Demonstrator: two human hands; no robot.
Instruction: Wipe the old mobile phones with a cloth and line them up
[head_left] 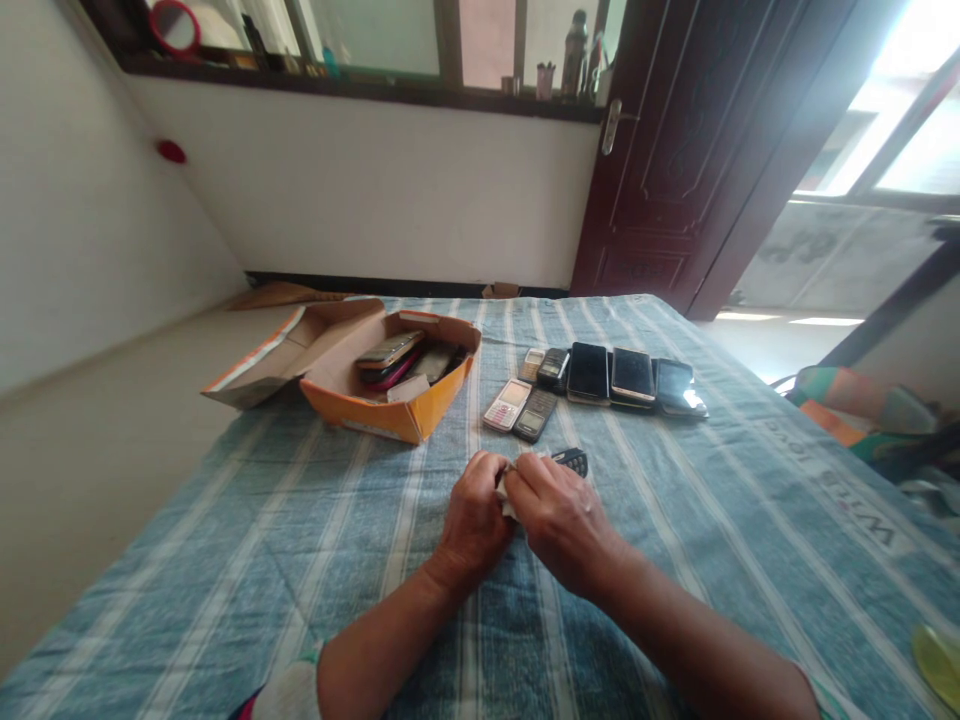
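Note:
My left hand (474,510) and my right hand (556,512) meet at the middle of the blue striped cloth (300,560). Both are closed around a small white cloth or tissue (507,488) pinched between them. A dark keypad phone (571,460) pokes out just beyond my right hand's fingers; whether the hand grips it is hidden. A row of phones (607,378) lies further back, with a pink keypad phone (508,404) and a dark one (535,414) in front of the row.
An open orange cardboard box (390,415) with several phones inside sits at the back left, its lid (262,365) folded out. A dark wooden door (675,150) stands behind. Colourful fabric (862,410) lies off the right edge.

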